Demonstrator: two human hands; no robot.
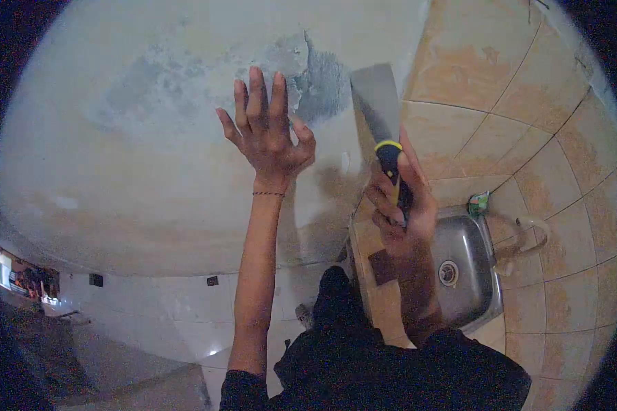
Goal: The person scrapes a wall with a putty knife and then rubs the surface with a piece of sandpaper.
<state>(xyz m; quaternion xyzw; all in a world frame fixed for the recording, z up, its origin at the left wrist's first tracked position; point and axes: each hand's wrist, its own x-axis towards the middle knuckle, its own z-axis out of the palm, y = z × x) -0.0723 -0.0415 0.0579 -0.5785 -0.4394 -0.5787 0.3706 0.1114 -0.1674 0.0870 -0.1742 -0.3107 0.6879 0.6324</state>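
Observation:
My left hand [269, 137] lies with fingers spread against the pale wall [151, 164], over the left part of a worn patch. Just right of its fingertips, the paint is cracked and lifted along the edge of a bare grey patch [323, 85]. My right hand [408, 195] is wrapped around the black and yellow handle of a putty knife [377, 96]. Its wide metal blade points up, beside the right edge of the grey patch. A dark cord bracelet [269, 194] circles my left wrist.
Below my right hand is a steel sink [469, 294] set in a tiled counter, with a faucet [531, 236] at its right. A small green packet [479, 202] sits at the sink's back corner. Stained tiles [459, 75] cover the wall to the right. White floor tiles [158, 308] show lower left.

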